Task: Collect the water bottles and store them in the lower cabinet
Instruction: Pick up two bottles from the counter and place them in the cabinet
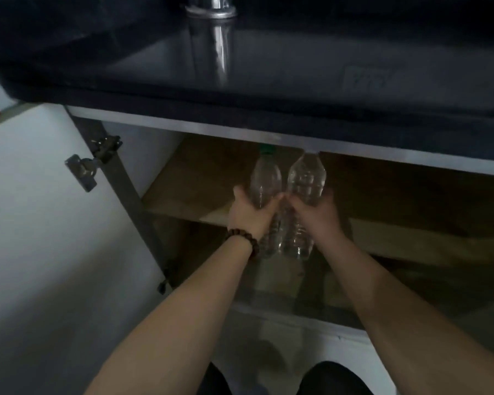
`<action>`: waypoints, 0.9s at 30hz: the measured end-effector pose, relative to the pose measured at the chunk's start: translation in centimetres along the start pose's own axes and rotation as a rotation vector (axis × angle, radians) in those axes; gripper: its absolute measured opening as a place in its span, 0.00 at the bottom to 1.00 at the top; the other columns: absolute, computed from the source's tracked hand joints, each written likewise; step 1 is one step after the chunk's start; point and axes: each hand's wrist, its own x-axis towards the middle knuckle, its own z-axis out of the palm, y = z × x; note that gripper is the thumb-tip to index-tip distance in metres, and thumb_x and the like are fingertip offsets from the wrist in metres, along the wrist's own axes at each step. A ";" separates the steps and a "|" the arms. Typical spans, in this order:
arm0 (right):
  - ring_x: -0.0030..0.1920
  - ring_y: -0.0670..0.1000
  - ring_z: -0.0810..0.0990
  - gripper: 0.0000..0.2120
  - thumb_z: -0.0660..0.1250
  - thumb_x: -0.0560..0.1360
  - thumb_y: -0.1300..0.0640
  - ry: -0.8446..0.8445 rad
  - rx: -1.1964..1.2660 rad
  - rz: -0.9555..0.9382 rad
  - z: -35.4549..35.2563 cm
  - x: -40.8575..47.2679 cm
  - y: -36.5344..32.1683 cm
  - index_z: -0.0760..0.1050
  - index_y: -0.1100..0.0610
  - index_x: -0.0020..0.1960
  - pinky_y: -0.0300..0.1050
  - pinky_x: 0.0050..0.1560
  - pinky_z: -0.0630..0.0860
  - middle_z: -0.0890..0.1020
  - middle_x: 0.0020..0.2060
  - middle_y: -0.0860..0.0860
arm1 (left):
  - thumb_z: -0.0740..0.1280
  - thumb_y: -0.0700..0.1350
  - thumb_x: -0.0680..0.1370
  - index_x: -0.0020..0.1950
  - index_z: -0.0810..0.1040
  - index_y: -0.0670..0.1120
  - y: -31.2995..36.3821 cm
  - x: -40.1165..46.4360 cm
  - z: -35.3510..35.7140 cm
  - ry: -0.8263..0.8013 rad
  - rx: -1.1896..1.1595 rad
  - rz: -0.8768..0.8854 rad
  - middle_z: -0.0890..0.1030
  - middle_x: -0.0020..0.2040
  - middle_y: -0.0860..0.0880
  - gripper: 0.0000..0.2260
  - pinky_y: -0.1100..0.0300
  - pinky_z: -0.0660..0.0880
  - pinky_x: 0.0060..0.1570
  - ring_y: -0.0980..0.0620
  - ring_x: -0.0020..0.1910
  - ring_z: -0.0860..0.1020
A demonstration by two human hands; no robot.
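I have two clear plastic water bottles in my grip, one in each hand, and I count no others in sight. My left hand (250, 212) is curled round the middle of the green-capped bottle (264, 181), whose green cap just touches the pale front rail of the cabinet opening. My right hand (315, 212) is wrapped the same way round the second bottle (307, 175), whose cap end is hidden behind that rail, so I cannot tell its colour. The two bottles stand side by side, nearly touching, both tilted with their tops toward the cabinet and their ribbed bases hanging below my wrists. They are held in the air in front of the open lower cabinet (411, 163), level with its one wooden shelf (188, 178), and I cannot tell whether either one touches the shelf. On my left wrist is one bracelet of dark beads (244, 240). To my left, one white cabinet door (40, 212) stands swung open, and I can count two metal hinges on it, the upper hinge (90, 166) plain to see and a lower one (163, 285) small and dim. Above the opening runs one dark, glossy countertop (297, 67), and on it at the top edge sits one shiny metal base (211, 8), mirrored in the surface.
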 end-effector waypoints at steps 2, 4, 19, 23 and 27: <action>0.52 0.53 0.80 0.27 0.72 0.71 0.49 0.013 0.009 0.004 0.9 2.2 0.5 0.66 0.52 0.66 0.48 0.51 0.77 0.79 0.53 0.50 | 0.70 0.54 0.73 0.65 0.65 0.50 -0.6 2.1 0.5 -0.039 0.103 0.065 0.77 0.58 0.52 0.24 0.59 0.73 0.48 0.55 0.46 0.75; 0.51 0.53 0.80 0.18 0.66 0.75 0.47 -0.021 -0.133 -0.068 1.6 3.0 1.4 0.68 0.48 0.63 0.49 0.50 0.78 0.80 0.51 0.51 | 0.68 0.52 0.74 0.67 0.68 0.50 -1.5 3.1 1.1 -0.073 0.247 0.151 0.78 0.59 0.49 0.23 0.59 0.72 0.48 0.52 0.49 0.77; 0.53 0.56 0.77 0.25 0.49 0.78 0.39 -0.017 -0.530 -0.187 3.0 5.4 3.5 0.55 0.41 0.74 0.50 0.51 0.74 0.74 0.63 0.55 | 0.55 0.63 0.70 0.76 0.56 0.56 -1.8 6.1 1.6 -0.154 0.547 0.298 0.73 0.68 0.44 0.34 0.45 0.71 0.63 0.43 0.64 0.73; 0.63 0.60 0.72 0.28 0.51 0.80 0.43 -0.116 -0.716 -0.181 2.1 4.6 2.1 0.51 0.49 0.77 0.50 0.59 0.69 0.66 0.71 0.59 | 0.60 0.59 0.75 0.77 0.53 0.56 0.3 4.6 0.7 -0.250 0.577 0.242 0.61 0.76 0.47 0.33 0.47 0.66 0.68 0.45 0.71 0.65; 0.62 0.60 0.73 0.31 0.51 0.75 0.41 -0.120 -0.693 -0.182 -0.1 1.0 0.5 0.55 0.51 0.76 0.52 0.61 0.71 0.71 0.67 0.60 | 0.59 0.58 0.77 0.78 0.54 0.50 2.2 0.6 -0.5 -0.257 0.658 0.189 0.55 0.79 0.47 0.32 0.50 0.58 0.73 0.47 0.76 0.56</action>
